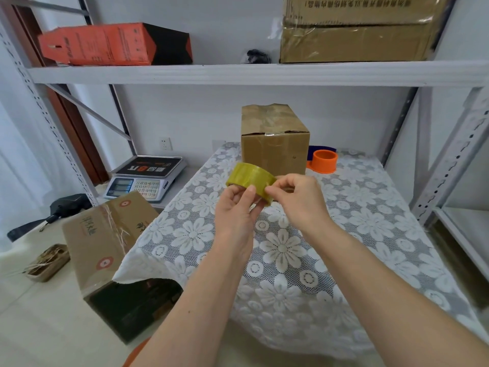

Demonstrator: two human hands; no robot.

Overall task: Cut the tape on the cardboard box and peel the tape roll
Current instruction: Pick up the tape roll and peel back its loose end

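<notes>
A yellowish roll of clear packing tape [251, 177] is held up over the table, in front of a taped brown cardboard box [274, 140] that stands upright at the table's far end. My left hand [235, 207] grips the roll from below with the thumb pressed on its outer face. My right hand [299, 194] pinches at the roll's right edge with thumb and forefinger. Whether a tape end has lifted is hidden by my fingers.
The table wears a grey-and-white floral lace cloth [330, 247]. An orange tape dispenser [324, 160] sits right of the box. On the left are a weighing scale [146, 177] and a tilted cardboard carton [105, 234]. A shelf [238, 72] overhead carries boxes.
</notes>
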